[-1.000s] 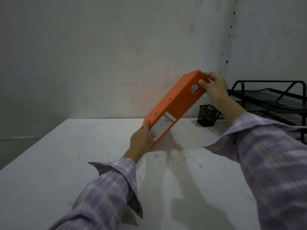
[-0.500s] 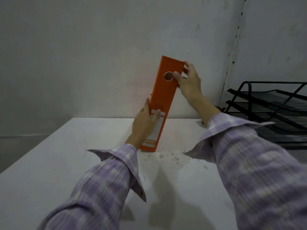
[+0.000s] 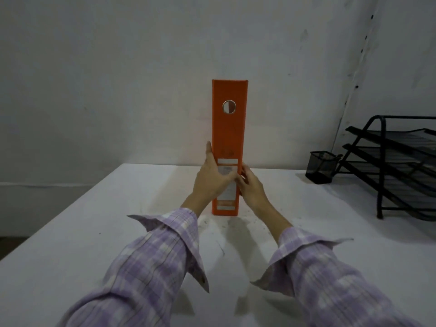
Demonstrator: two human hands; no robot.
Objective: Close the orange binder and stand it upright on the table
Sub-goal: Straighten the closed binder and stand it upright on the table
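The orange binder (image 3: 228,135) is closed and stands upright on the white table (image 3: 94,232), its spine facing me with a round finger hole near the top and white labels low down. My left hand (image 3: 212,178) presses against the binder's left side, thumb up along the edge and fingers across the label. My right hand (image 3: 251,186) rests against the lower right side. Both hands touch the binder near its base.
A black mesh pen cup (image 3: 321,166) sits at the back right of the table, beside a black wire tiered paper tray (image 3: 401,166) at the far right. A white wall stands close behind the binder. Small specks of debris lie on the table near the binder's base.
The binder swung from a steep lean to the right to fully upright. My right hand slid from its top end down to the lower right side. My left hand stayed near the base.
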